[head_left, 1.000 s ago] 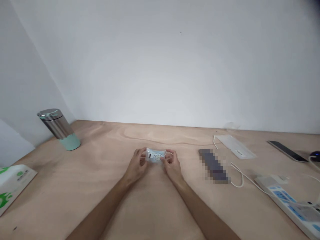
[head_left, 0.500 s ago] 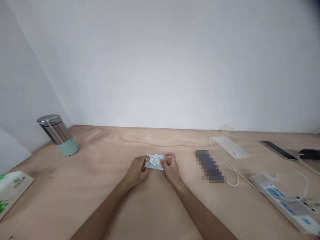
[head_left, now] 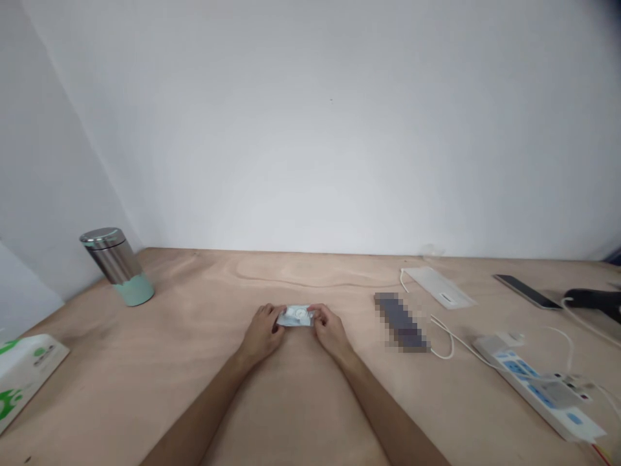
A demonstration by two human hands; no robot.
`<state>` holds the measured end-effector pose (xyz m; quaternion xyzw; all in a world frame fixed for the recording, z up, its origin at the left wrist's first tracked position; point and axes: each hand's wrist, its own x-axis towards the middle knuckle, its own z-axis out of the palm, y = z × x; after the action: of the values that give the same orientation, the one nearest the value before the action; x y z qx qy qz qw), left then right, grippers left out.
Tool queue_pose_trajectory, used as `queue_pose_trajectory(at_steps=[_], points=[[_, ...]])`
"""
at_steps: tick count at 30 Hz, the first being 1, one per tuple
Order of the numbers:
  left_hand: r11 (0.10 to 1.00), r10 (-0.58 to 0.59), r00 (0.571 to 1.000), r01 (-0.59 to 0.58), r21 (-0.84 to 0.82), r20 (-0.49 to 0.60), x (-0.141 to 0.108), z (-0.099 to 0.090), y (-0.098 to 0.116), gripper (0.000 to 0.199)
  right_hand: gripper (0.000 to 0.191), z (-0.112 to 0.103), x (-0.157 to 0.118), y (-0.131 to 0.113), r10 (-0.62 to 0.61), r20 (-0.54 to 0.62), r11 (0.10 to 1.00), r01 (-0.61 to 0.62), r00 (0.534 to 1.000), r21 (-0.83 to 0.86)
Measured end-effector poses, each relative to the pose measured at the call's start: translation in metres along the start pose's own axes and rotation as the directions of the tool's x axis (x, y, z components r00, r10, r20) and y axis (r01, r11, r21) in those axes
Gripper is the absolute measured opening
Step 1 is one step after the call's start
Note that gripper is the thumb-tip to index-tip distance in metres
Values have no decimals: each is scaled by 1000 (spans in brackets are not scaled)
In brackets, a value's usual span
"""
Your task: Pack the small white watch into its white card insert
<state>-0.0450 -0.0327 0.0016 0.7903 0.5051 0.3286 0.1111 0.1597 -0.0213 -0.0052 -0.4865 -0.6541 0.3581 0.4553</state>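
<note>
Between my hands is a small clear plastic packet (head_left: 297, 316) with a pale round, dial-like thing inside or printed on it; too small to tell which. My left hand (head_left: 264, 332) grips the packet's left end, its thumb on the near side and fingers on the far side. At the packet's right end my right hand (head_left: 330, 327) pinches the edge between thumb and fingers. Both forearms reach in from the near edge of the view, low over the wooden table (head_left: 194, 362).
A steel and mint tumbler (head_left: 119, 265) stands at the back left, a tissue pack (head_left: 32, 372) nearer. To the right lie a pixelated dark object (head_left: 400, 321), a translucent white sleeve (head_left: 439, 287), a dark phone-like slab (head_left: 526, 291), a power strip (head_left: 538, 388) and white cables.
My right thumb and fingers have shifted from over the packet's face to its right edge. The packet looks flatter and more tilted. The whole view has shifted slightly.
</note>
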Motion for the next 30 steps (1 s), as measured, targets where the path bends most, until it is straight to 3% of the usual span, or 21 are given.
queue_pose_trajectory(at_steps=[7, 13, 21, 30], points=[[1000, -4, 1000, 4, -2, -8, 2, 1, -1, 39, 37, 2, 3, 3, -14, 24, 1000, 13, 1000, 24], [999, -2, 999, 1, -37, -34, 3, 3, -2, 38, 38, 1, 6, 8, -64, -62, 996, 60, 996, -63], [997, -2, 999, -1, -73, -43, 4, 5, -9, 34, 38, 2, 5, 10, 43, -46, 999, -42, 998, 21], [997, -36, 999, 33, -77, -36, 5, 4, -9, 31, 35, 3, 7, 10, 67, -41, 997, -65, 997, 52]])
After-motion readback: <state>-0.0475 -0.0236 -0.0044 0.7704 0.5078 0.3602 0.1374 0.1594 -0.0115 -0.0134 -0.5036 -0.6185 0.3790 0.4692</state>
